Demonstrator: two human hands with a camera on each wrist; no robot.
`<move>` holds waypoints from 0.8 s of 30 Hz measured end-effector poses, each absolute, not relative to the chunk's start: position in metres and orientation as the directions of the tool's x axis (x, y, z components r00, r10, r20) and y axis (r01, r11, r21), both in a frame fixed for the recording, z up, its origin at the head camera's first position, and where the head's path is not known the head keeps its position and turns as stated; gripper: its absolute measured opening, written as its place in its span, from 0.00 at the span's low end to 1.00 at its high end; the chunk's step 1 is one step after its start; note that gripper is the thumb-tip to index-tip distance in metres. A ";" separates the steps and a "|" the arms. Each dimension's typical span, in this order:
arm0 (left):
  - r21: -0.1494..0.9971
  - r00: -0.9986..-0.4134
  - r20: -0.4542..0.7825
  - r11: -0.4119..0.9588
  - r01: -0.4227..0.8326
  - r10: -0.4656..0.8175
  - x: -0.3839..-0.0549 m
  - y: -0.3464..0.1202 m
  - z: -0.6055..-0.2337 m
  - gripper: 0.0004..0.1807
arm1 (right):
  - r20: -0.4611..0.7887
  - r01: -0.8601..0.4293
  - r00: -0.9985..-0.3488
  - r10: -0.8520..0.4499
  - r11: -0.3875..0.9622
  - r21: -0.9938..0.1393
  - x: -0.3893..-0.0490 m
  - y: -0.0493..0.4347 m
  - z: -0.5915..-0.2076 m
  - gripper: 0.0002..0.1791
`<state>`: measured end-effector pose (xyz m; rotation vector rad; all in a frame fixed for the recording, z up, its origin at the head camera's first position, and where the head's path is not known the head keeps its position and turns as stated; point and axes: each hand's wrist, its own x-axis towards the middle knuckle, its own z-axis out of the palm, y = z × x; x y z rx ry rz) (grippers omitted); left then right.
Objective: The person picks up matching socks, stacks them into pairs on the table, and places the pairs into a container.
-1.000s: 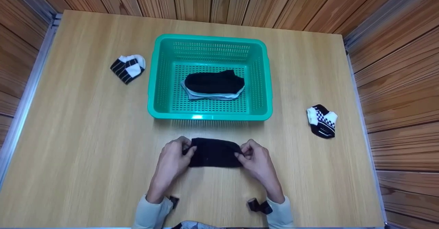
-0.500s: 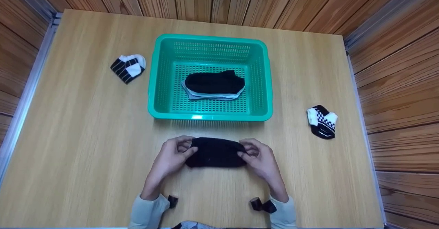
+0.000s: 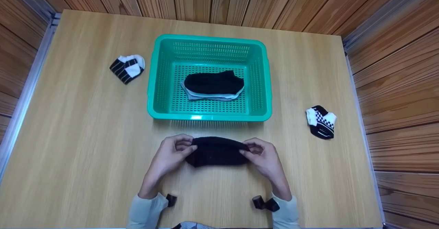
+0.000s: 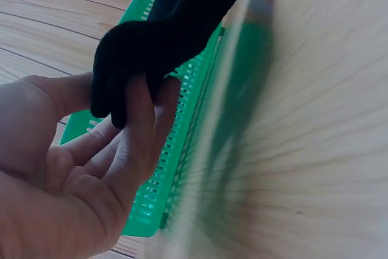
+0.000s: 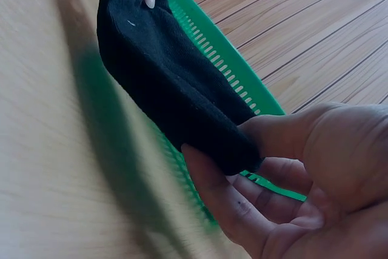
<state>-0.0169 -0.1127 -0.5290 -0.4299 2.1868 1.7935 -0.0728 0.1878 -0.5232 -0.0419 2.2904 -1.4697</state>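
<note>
A black sock is stretched sideways between my two hands, in front of the basket. My left hand pinches its left end between thumb and fingers; the left wrist view shows the black cloth folded over in that grip. At the other end, my right hand pinches the sock with the thumb on the near side. In the right wrist view the sock hangs above the tabletop, its far end in the left hand's fingers. Inside the green basket lies another black sock on top of light grey-blue socks.
A folded black-and-white striped sock pair lies left of the basket. On the right is a black-and-white checkered pair. Wood-plank walls border the wooden table at the back and sides.
The hands have drawn slightly apart, pulling the black sock wider. Its lower edge has lifted a little and now looks curved. The basket and the other socks stay put.
</note>
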 end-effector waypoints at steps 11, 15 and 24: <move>0.910 -0.935 -0.354 0.227 -0.347 -0.009 -0.024 -0.118 -0.509 0.14 | -0.322 0.194 -0.906 -0.276 0.407 -0.893 -0.085 0.185 -0.504 0.12; 0.920 -0.949 -0.314 0.254 -0.298 0.025 -0.025 -0.121 -0.503 0.16 | -0.316 0.165 -0.899 -0.303 0.435 -0.885 -0.089 0.183 -0.497 0.12; 0.940 -0.971 -0.235 0.263 -0.215 0.046 -0.038 -0.122 -0.487 0.16 | -0.256 0.097 -0.914 -0.314 0.443 -0.891 -0.103 0.179 -0.477 0.12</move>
